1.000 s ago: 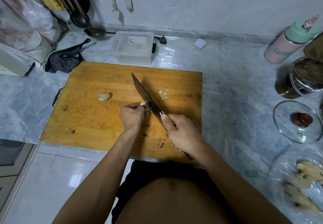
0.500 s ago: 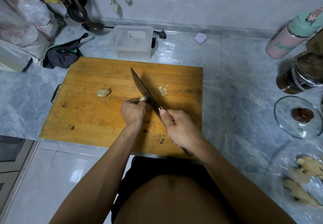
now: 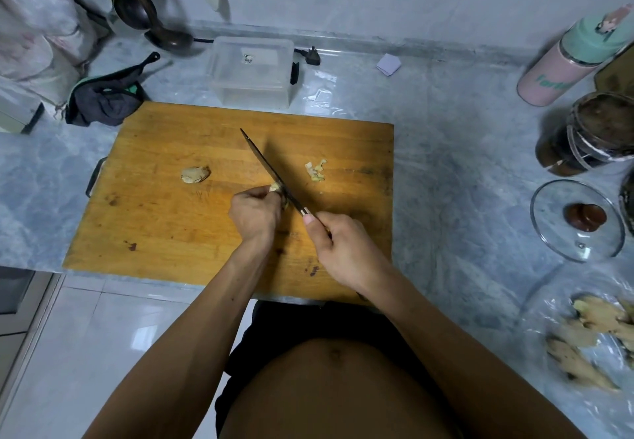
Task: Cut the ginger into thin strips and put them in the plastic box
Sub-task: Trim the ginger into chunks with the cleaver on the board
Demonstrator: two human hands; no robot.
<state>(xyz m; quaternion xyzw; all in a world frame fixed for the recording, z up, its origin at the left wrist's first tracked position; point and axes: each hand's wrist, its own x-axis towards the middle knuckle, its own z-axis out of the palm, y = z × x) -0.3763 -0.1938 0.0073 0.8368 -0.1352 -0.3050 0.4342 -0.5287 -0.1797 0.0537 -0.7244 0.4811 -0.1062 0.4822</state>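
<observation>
On the wooden cutting board (image 3: 164,219), my left hand (image 3: 255,215) pinches a small piece of ginger (image 3: 274,187) with curled fingers. My right hand (image 3: 339,250) grips the handle of a dark knife (image 3: 267,167), whose blade runs along the right side of that piece, tip pointing away. A second ginger chunk (image 3: 195,175) lies to the left on the board. A little pile of cut ginger (image 3: 316,171) lies to the right of the blade. The clear plastic box (image 3: 252,71) stands open just behind the board.
Marble counter (image 3: 446,164) around the board. A dark cloth (image 3: 103,99) and ladles (image 3: 164,37) lie at the back left. At the right stand a pink bottle (image 3: 566,61), a dark jar (image 3: 590,133) and a glass lid (image 3: 576,221). Whole ginger in a plastic bag (image 3: 590,335) lies near right.
The hands and knife stay in the same place on the board, the blade shifting only slightly against the held ginger. The view has tilted a little.
</observation>
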